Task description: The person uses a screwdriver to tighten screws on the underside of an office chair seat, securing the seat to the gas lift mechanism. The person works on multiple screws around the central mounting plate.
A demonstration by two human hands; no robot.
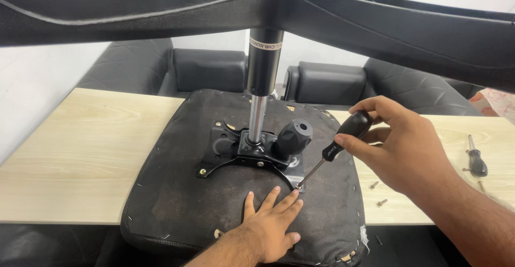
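Head view of an upturned office chair seat [177, 192] lying underside up on a pale wood-grain surface [80, 154]. The right hand [407, 149] has its fingers [375, 106] closed around the black handle of a screwdriver [335, 146]; the shaft slopes down to the left, and its tip meets a screw at the near right corner of the black metal mounting plate [217, 159] fixed to the seat's underside. The left hand [268, 224] lies flat, palm down, on the dark fabric just in front of the plate, fingers spread and holding nothing; the fingertips end just beside the corner where the screwdriver tip sits. From the middle of the plate a chromed gas-lift column [258, 116] rises upright into a black cylinder, which joins the hub of the chair's black star base [375, 25] spanning the top of the view. A black knob [295, 137] projects from the plate just right of the column, near the screwdriver's handle. On the surface to the right of the seat lie two loose screws [378, 194], close together, and, well apart from them near the right edge, a second screwdriver [476, 159] with a black handle. Dark padded sofa seating [209, 68] stands behind the surface against a white wall. Staples dot the edge of the seat fabric.
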